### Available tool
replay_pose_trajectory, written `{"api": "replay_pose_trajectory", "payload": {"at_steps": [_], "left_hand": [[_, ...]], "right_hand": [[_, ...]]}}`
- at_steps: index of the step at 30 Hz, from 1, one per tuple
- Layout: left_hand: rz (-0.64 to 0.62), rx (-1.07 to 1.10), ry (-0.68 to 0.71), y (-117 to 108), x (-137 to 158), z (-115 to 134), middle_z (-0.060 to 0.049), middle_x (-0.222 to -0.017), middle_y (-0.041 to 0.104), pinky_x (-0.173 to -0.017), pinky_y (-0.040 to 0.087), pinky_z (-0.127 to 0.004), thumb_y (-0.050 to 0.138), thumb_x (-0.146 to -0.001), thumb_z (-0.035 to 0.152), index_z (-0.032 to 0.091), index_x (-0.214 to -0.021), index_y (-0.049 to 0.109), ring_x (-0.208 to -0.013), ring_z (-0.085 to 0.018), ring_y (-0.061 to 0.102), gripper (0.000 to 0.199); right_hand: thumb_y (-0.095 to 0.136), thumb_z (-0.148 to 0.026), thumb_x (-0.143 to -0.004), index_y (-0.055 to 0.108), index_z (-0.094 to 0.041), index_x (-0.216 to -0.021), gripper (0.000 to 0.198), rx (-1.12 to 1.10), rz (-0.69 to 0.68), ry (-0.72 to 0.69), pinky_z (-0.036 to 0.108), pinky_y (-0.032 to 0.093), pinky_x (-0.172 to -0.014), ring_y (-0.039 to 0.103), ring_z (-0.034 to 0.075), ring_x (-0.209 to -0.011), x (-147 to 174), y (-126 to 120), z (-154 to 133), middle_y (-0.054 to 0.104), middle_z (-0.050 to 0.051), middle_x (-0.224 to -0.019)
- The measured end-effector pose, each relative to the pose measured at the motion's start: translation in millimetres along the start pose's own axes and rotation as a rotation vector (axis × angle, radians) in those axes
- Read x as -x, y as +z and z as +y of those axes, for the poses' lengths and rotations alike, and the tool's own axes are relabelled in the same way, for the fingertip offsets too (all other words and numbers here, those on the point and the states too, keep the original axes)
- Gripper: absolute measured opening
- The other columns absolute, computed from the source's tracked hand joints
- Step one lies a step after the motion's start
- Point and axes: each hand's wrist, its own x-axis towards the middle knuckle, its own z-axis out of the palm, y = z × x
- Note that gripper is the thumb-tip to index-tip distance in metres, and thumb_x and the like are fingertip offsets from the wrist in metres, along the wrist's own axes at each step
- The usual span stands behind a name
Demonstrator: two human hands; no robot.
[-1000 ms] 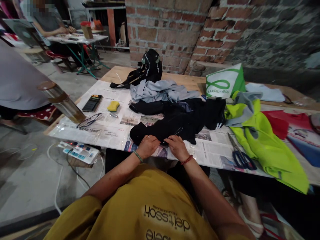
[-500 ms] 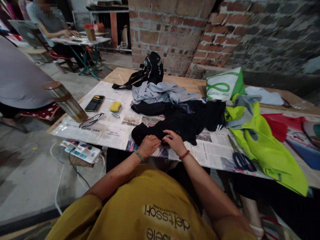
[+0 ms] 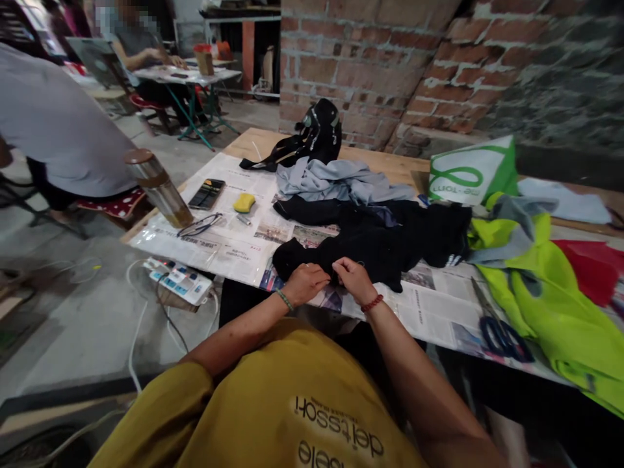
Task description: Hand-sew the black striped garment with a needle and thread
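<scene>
A black garment [image 3: 363, 244] lies spread near the table's front edge, one sleeve stretched towards the left. At its near edge, my left hand [image 3: 306, 284] is closed in a pinch on the dark cloth. My right hand [image 3: 354, 281] is just right of it, thumb and fingers pressed together over the garment. Whatever those right fingertips hold is too small to make out. A gap of a few centimetres or less separates the fingertips of both hands.
Newspaper under clear plastic covers the table [image 3: 234, 244]. Scissors [image 3: 500, 328] and a neon yellow garment [image 3: 546, 286] lie right. Left are a bottle [image 3: 158, 188], glasses [image 3: 199, 224], a phone [image 3: 207, 194] and a yellow sponge [image 3: 244, 203]. A power strip [image 3: 180, 281] hangs below the left edge.
The view has swung left, so everything appears further right. My right hand's fingers, more spread before, have come together in a pinch. My left hand stays at the garment's edge.
</scene>
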Motion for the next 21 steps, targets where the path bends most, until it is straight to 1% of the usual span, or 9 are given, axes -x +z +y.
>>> {"api": "replay_pose_trajectory", "payload": {"at_steps": [2,6,9,14,16,18,19,21], "left_hand": [[-0.035,-0.009,0.005,-0.1,0.8,-0.8,-0.003,-0.086,0.067,-0.076,0.043,-0.028,0.052,-0.086,0.022,0.019,-0.088,0.068,-0.082,-0.014,0.058,0.016],[-0.080,-0.049,-0.022,0.8,2.6,-2.5,-0.004,-0.088,0.065,-0.076,0.042,-0.027,0.048,-0.088,0.025,0.019,-0.091,0.067,-0.083,-0.014,0.057,0.020],[-0.108,-0.076,-0.020,1.5,3.8,-3.5,-0.005,-0.090,0.064,-0.075,0.041,-0.027,0.044,-0.090,0.025,0.019,-0.093,0.065,-0.084,-0.015,0.057,0.023],[-0.132,-0.087,-0.019,1.0,3.4,-4.6,-0.005,-0.093,0.064,-0.078,0.043,-0.027,0.042,-0.090,0.023,0.019,-0.096,0.064,-0.086,-0.015,0.057,0.023],[-0.121,-0.074,-0.035,0.8,2.1,-5.1,-0.006,-0.091,0.064,-0.078,0.044,-0.027,0.042,-0.090,0.023,0.017,-0.095,0.064,-0.086,-0.015,0.057,0.023],[-0.079,-0.031,-0.074,0.7,0.6,-5.8,-0.006,-0.088,0.065,-0.078,0.044,-0.026,0.043,-0.090,0.022,0.016,-0.091,0.064,-0.086,-0.015,0.058,0.022],[-0.049,0.001,-0.099,0.5,-0.1,-6.0,-0.006,-0.087,0.065,-0.078,0.045,-0.025,0.044,-0.090,0.022,0.015,-0.089,0.065,-0.086,-0.014,0.058,0.022],[0.016,0.087,-0.158,-0.2,-1.0,-5.8,-0.005,-0.085,0.066,-0.077,0.046,-0.024,0.046,-0.088,0.020,0.016,-0.085,0.066,-0.084,-0.013,0.059,0.020]], "right_hand": [[0.050,-0.041,-0.076,0.054,-0.020,-0.066,0.024,0.047,-0.013,-0.025,0.022,0.031,-0.044,0.041,0.010,-0.043,0.4,0.3,1.3,0.045,-0.005,-0.045],[0.050,-0.042,-0.075,0.053,-0.020,-0.065,0.025,0.069,-0.040,-0.062,0.023,0.030,-0.045,0.039,0.010,-0.044,1.7,0.8,0.3,0.044,-0.005,-0.046],[0.051,-0.044,-0.075,0.053,-0.019,-0.065,0.027,0.072,-0.060,-0.061,0.023,0.029,-0.045,0.037,0.010,-0.044,0.9,1.1,0.3,0.043,-0.005,-0.046],[0.052,-0.046,-0.074,0.053,-0.019,-0.065,0.029,0.057,-0.082,-0.060,0.022,0.028,-0.044,0.035,0.009,-0.044,-1.3,1.3,1.0,0.042,-0.005,-0.047],[0.052,-0.045,-0.074,0.054,-0.018,-0.065,0.028,0.068,-0.108,-0.084,0.022,0.031,-0.045,0.039,0.010,-0.047,0.2,2.0,-1.0,0.047,-0.004,-0.049],[0.052,-0.043,-0.075,0.055,-0.018,-0.066,0.027,0.077,-0.145,-0.111,0.022,0.034,-0.048,0.044,0.011,-0.050,3.3,3.5,-4.4,0.052,-0.002,-0.053],[0.052,-0.043,-0.076,0.056,-0.018,-0.066,0.027,0.079,-0.156,-0.112,0.022,0.035,-0.048,0.045,0.011,-0.050,5.1,4.5,-6.3,0.053,-0.002,-0.053],[0.052,-0.043,-0.077,0.058,-0.018,-0.068,0.028,0.072,-0.154,-0.070,0.022,0.034,-0.045,0.044,0.010,-0.046,8.0,6.0,-9.6,0.052,-0.003,-0.049]]}}
